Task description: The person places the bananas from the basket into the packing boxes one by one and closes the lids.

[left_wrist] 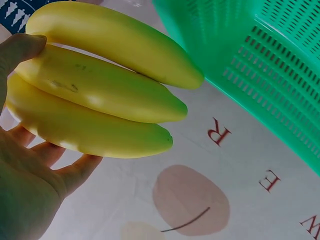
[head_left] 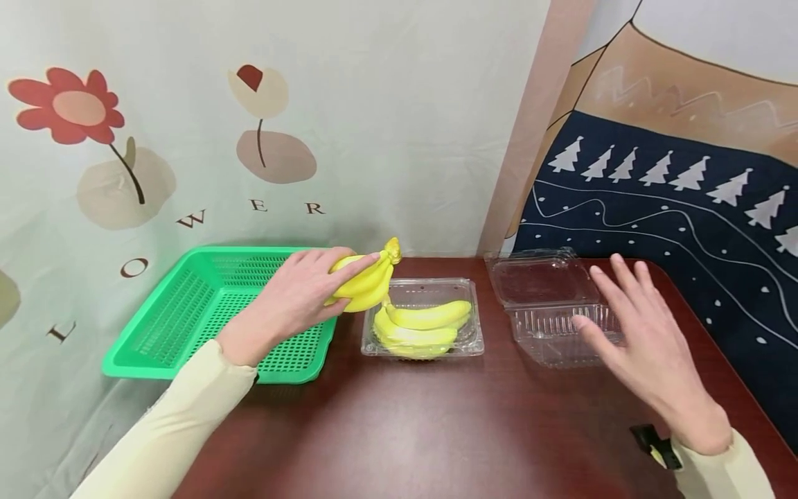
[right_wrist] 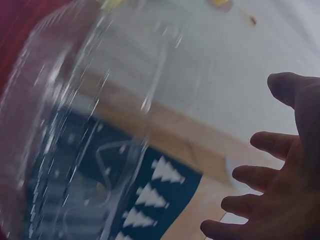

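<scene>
In the head view my left hand grips a bunch of yellow bananas, held up between the green basket and a clear plastic box. The left wrist view shows three green-tipped bananas of that bunch, with thumb and fingers around its near end. More bananas lie inside the clear plastic box in the middle of the table. My right hand, fingers spread and holding nothing, hovers by a second clear plastic box whose lid stands raised; that box fills the left of the right wrist view.
A green perforated basket stands at the left of the dark red table. Behind the table hangs a pale printed cloth; a dark blue panel with white trees borders the right side.
</scene>
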Tool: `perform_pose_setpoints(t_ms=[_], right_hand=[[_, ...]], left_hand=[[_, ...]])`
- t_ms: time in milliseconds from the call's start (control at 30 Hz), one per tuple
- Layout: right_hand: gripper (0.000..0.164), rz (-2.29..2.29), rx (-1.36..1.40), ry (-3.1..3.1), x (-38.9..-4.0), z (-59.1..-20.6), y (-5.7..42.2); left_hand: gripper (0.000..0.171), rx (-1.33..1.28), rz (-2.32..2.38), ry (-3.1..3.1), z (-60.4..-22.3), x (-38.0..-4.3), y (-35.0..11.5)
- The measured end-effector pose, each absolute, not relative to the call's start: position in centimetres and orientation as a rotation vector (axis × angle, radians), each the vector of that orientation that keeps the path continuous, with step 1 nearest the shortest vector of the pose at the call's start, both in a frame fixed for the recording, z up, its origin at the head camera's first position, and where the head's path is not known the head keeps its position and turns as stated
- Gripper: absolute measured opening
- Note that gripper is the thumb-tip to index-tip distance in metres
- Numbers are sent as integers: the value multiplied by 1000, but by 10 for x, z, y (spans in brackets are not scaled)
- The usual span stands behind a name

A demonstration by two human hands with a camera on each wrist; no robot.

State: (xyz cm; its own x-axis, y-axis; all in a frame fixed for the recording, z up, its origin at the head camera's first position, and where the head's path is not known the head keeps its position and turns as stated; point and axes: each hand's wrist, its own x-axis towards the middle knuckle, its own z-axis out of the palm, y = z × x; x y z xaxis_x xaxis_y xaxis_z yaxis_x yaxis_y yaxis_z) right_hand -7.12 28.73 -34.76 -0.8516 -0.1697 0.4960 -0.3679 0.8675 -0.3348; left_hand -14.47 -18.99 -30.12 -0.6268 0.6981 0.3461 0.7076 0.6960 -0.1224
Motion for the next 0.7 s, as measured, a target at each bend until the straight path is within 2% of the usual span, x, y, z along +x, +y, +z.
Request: perform_pose_setpoints(t_ms=[233, 700], right_hand=[[76, 655, 238, -2659, -78, -351, 320], [71, 884, 16, -2752, -90, -366, 369]], left_hand=[[83, -1116, -60, -2522, -304, -147, -177], [86, -1162, -62, -2449, -310, -152, -154]])
